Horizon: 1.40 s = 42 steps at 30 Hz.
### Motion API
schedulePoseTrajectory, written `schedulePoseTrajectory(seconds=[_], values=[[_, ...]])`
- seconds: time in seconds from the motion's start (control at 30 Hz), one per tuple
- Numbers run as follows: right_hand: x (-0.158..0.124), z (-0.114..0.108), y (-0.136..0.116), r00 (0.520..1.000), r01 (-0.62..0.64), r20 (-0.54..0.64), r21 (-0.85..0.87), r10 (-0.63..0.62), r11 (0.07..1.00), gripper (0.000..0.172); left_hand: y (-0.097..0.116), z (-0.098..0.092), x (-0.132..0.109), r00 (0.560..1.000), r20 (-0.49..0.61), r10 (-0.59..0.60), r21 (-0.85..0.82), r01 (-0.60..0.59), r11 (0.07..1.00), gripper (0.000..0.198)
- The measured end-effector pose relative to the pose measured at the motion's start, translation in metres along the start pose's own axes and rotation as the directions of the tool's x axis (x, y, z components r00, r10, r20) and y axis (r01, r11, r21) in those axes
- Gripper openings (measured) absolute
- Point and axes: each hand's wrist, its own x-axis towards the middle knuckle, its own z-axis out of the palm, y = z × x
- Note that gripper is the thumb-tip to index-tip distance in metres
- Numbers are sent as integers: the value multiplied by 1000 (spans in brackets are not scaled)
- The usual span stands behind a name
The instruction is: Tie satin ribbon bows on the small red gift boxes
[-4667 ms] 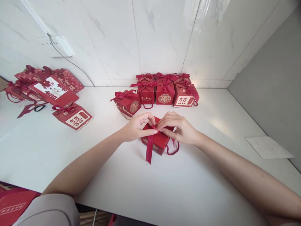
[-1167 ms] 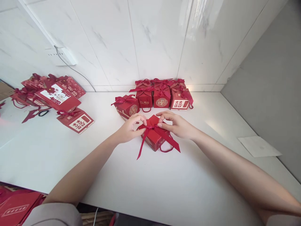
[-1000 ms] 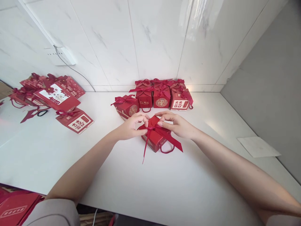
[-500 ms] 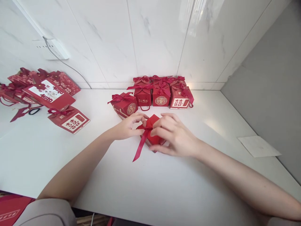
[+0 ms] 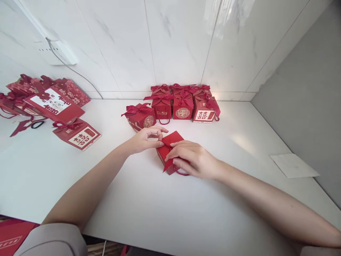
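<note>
A small red gift box [image 5: 175, 136] sits on the white table in front of me, turned cornerwise. A dark red ribbon [image 5: 167, 165] crosses its top, and one tail hangs over the near corner. My left hand [image 5: 146, 139] is at the box's left edge, thumb and forefinger pinched on the ribbon near the middle of the lid. From the right, my right hand [image 5: 193, 158] reaches over the box with its fingers closed on the ribbon. My right fingers partly cover the knot area. A red cord handle [image 5: 182, 173] shows below my right hand.
Several bow-tied red boxes [image 5: 182, 108] stand by the tiled wall, with another box [image 5: 140, 116] at their left. Further left lies a tilted red box [image 5: 77, 133] near a pile of red bags and boxes [image 5: 50, 101]. A white paper [image 5: 294, 165] lies at right.
My right hand has closed in on the ribbon and moved slightly down. The tail that hung to the lower left now lies closer against the box's near corner. My left hand stays pinched.
</note>
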Motion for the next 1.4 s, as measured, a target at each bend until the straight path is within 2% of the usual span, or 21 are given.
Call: schedulePoseTrajectory(seconds=[0.13, 0.23, 0.3, 0.37, 0.43, 0.5, 0.57, 0.67, 0.9, 1.1, 1.3, 1.4], values=[[1, -30, 2, 972, -217, 135, 192, 194, 957, 16, 1, -2, -1, 1000, -4, 5, 65, -5, 998, 17], [1, -50, -2, 905, -320, 383, 324, 186, 890, 14, 6, -5, -4, 999, 15, 29, 79, -30, 996, 15], [1, -59, -7, 873, -371, 463, 432, 151, 822, 15, 11, -7, -6, 997, 57, 54, 34, -56, 998, 12], [3, -62, -10, 903, -377, 382, 489, 195, 787, 19, 16, -9, -8, 996, 72, 55, -35, -53, 998, 11], [5, -58, -8, 936, -350, 185, 443, 298, 825, 19, 20, -8, -9, 999, 23, 23, -65, -21, 998, 16], [7, -50, -1, 940, -322, 1, 338, 342, 884, 13, 21, -6, -10, 999, -38, 1, -7, -1, 1000, 19], [7, -41, 8, 945, -293, -62, 267, 320, 918, 9, 21, -2, -10, 998, -55, 2, 94, 3, 996, 19], [6, -31, 20, 949, -302, -17, 232, 315, 925, 10, 21, 2, -12, 999, -43, -15, 180, 22, 983, 22], [3, -25, 26, 932, -361, 35, 186, 361, 914, 6, 31, -3, -16, 991, 13, -135, 205, 130, 970, 33], [2, -26, 25, 944, -324, -2, 177, 329, 929, 8, 30, -7, -17, 993, 48, -112, 180, 102, 978, 30], [2, -28, 25, 943, -332, 46, 124, 329, 935, 5, 31, -7, -17, 990, 61, -130, 208, 115, 971, 27], [3, -28, 24, 931, -364, 69, 109, 359, 925, 10, 31, -5, -17, 992, 59, -116, 194, 102, 976, 23]])
